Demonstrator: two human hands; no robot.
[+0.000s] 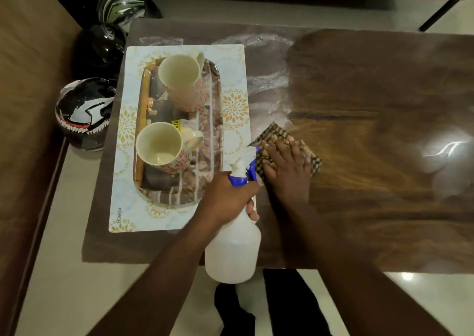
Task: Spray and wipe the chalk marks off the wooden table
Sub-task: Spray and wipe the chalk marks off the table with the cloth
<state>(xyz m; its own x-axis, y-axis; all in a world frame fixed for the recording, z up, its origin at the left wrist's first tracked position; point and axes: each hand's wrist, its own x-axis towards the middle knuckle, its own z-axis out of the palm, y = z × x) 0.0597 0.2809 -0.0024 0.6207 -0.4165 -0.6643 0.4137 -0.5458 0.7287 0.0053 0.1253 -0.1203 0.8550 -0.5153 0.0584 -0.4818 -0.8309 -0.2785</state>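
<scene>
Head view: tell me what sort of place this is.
Probably a home living room: a low wooden table carries a tray with two mugs, helmets sit on the tiled floor, and upholstered seating edges the frame.

I see a pale glossy floor (64,271) reflecting lamp light, a brown sofa (28,84) at left, three helmets (84,112) beside it.

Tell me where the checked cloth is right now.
The checked cloth lies on the wooden table near the middle of the head view, pressed flat under the right hand, just right of the placemat.
</scene>
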